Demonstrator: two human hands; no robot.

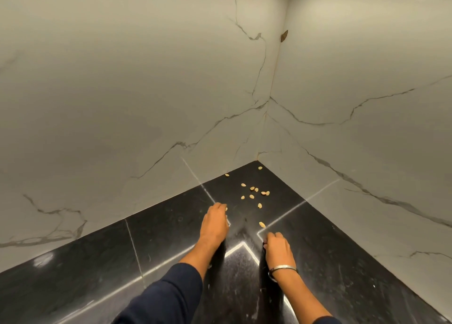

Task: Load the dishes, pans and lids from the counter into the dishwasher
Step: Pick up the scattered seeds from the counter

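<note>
No dish, pan, lid or dishwasher is in view. I look down into a corner of a black stone counter (159,228). Several pale seeds (254,192) lie scattered there. My left hand (215,223) reaches forward, palm down, and its fingertips touch the counter by a seed at the near edge of the scatter. My right hand (277,249), with a metal bangle on its wrist, rests on the counter a little nearer to me, its fingers curled under. Whatever is inside that hand is hidden. One seed (262,224) lies between the two hands.
Pale marble-patterned walls (146,103) close the corner on the left and right. A small brown fleck (284,36) sticks high up in the wall joint. The glossy counter reflects light strips.
</note>
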